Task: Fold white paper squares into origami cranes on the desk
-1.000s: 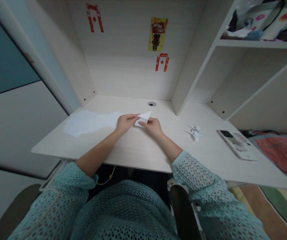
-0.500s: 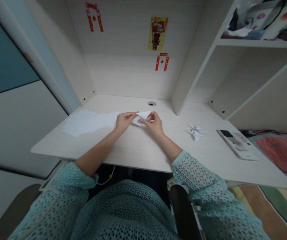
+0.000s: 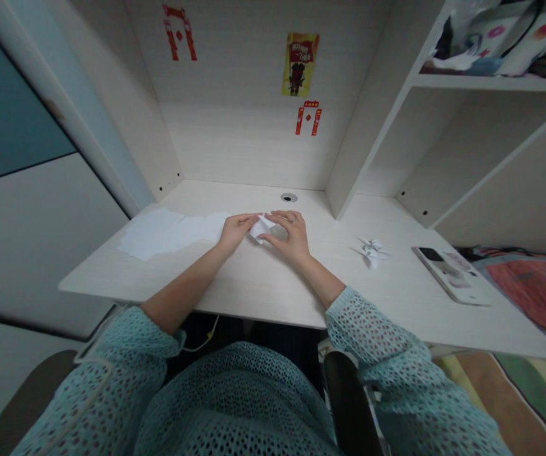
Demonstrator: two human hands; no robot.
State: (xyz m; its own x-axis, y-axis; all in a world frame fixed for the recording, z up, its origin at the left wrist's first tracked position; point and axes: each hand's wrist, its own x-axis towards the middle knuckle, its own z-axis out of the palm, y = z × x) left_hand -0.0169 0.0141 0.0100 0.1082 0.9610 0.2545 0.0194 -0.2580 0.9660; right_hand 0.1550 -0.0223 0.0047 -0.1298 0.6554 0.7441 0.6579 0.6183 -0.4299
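Note:
A small folded piece of white paper is between my two hands, just above the desk. My left hand pinches its left side between thumb and fingers. Around the right side of the paper curves my right hand, its thumb and fingertips touching the edges with a gap between thumb and index finger. Left of my hands, several loose white sheets lie spread over the desk. A folded white paper figure with pointed tips rests to the right.
The pale desk ends in front of my body. A white phone lies near its right side, beside a red cloth. An upright panel and a loaded shelf stand at the back right.
The right fingers have opened out and shifted slightly left along the paper. The flap that pointed up to the right is now folded in. The left hand has barely moved.

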